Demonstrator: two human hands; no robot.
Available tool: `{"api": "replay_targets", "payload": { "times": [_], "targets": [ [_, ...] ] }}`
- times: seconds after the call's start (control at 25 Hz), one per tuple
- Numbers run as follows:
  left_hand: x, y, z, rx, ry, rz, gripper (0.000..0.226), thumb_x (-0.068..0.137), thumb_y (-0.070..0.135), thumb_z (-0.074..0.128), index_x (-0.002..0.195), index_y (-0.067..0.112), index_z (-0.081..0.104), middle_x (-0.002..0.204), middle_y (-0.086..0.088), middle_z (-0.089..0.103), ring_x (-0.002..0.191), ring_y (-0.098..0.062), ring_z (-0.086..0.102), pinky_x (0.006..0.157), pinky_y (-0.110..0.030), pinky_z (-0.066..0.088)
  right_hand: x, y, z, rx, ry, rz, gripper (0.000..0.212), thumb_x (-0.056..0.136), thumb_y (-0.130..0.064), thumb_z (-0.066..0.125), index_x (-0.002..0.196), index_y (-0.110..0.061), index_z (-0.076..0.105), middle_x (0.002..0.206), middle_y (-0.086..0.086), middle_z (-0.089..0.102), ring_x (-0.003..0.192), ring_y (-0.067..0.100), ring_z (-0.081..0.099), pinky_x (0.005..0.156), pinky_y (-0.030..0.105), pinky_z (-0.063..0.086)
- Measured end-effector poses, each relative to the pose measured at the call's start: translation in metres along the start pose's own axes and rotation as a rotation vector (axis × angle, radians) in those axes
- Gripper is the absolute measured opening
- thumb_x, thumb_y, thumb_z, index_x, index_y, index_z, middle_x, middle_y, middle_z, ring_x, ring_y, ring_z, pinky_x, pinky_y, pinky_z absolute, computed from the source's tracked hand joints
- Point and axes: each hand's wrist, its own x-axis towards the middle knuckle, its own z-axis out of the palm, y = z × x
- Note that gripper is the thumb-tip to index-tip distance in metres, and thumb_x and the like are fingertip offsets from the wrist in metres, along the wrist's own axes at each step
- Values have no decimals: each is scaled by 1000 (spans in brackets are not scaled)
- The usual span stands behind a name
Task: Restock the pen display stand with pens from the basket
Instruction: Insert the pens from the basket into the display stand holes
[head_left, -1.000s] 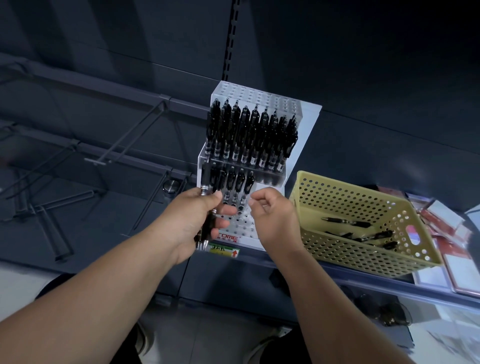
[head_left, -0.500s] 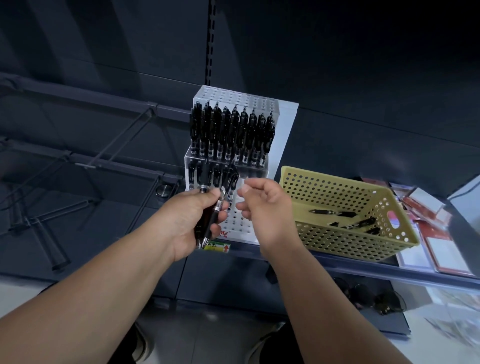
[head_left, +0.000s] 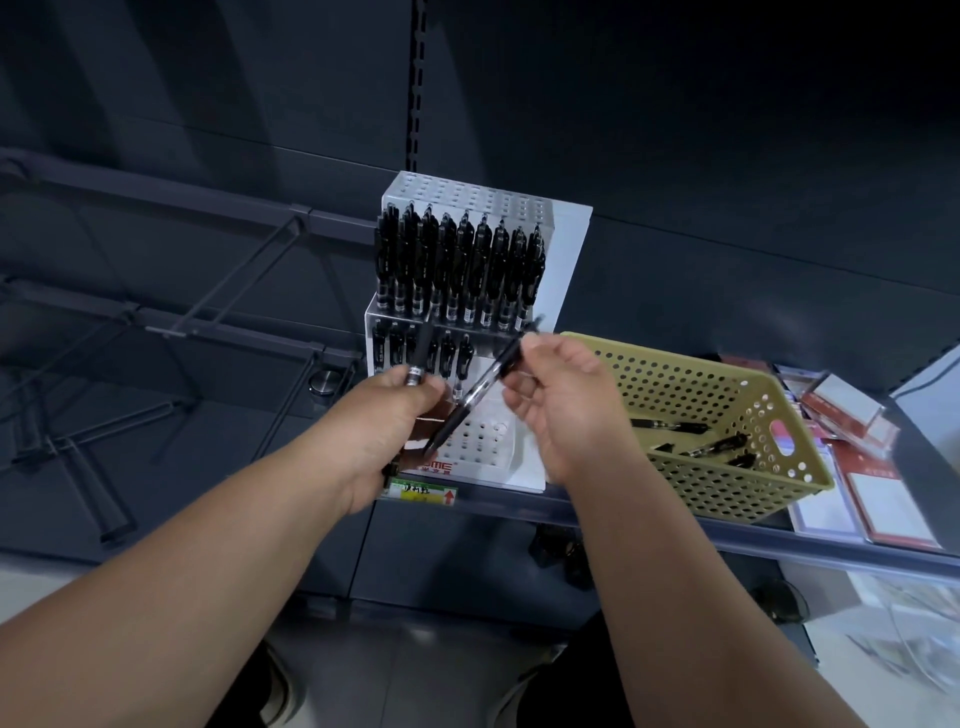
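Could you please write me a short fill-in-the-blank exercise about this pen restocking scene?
The perforated basket is ____ in colour. It stands to the ____ of the display stand. The right hand pinches exactly ____ pen, while the left hand grips spare pens. Only the stand's ____ tier is filled across its whole width.
Missing words: yellow; right; one; upper.
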Motion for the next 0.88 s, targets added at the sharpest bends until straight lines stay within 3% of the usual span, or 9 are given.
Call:
{"api": "replay_targets", "payload": {
  "times": [0.08, 0.24, 0.4, 0.52, 0.72, 0.88],
  "targets": [
    [6, -3, -5, 33, 21, 10, 12, 96, 28, 55, 102, 20, 62, 84, 0, 68, 73, -14, 64, 63, -29, 50, 5, -7, -7, -26, 103, -90, 8, 97, -16, 57, 100, -12, 63, 94, 5, 62, 81, 15, 58, 79, 29, 58],
    [13, -6, -9, 36, 19, -4, 16, 97, 29, 54, 93, 19, 66, 60, 4, 47, 47, -9, 40, 43, -23, 38, 16, -3, -5, -179, 167, -272, 11, 96, -15, 59, 92, -25, 58, 82, -3, 61, 77, 11, 59, 81, 30, 56],
    [21, -6, -12, 47, 29, -11, 24, 96, 37, 52, 90, 15, 63, 59, 4, 42, 46, -10, 35, 42, -22, 30, 32, 11, 2, -400, 170, -384, 9, 96, -18, 59, 94, -26, 60, 87, -4, 65, 81, 12, 62, 74, 27, 56],
    [27, -4, -16, 29, 38, -26, 28, 96, 40, 51, 86, 14, 59, 59, 3, 43, 46, -10, 35, 40, -22, 30, 43, 18, 8, -461, 152, -393, 9, 96, -18, 59, 99, -25, 61, 84, -9, 64, 80, 6, 64, 69, 15, 52],
    [35, -3, -19, -9, 44, -70, 35, 97, 43, 45, 80, 15, 57, 55, 3, 45, 45, -11, 35, 41, -23, 29, 57, 30, 11, -581, 139, -363, 14, 96, -21, 59, 109, -24, 63, 87, -10, 67, 81, 4, 64, 68, 14, 51],
    [40, -5, -19, -47, 73, -87, 31, 97, 27, 38, 77, 14, 57, 55, 1, 48, 43, -12, 38, 41, -21, 31, 67, 48, 10, -746, 140, -352, 19, 95, -26, 60, 112, -20, 66, 82, -14, 64, 67, 0, 56, 58, 16, 44]
  ]
}}
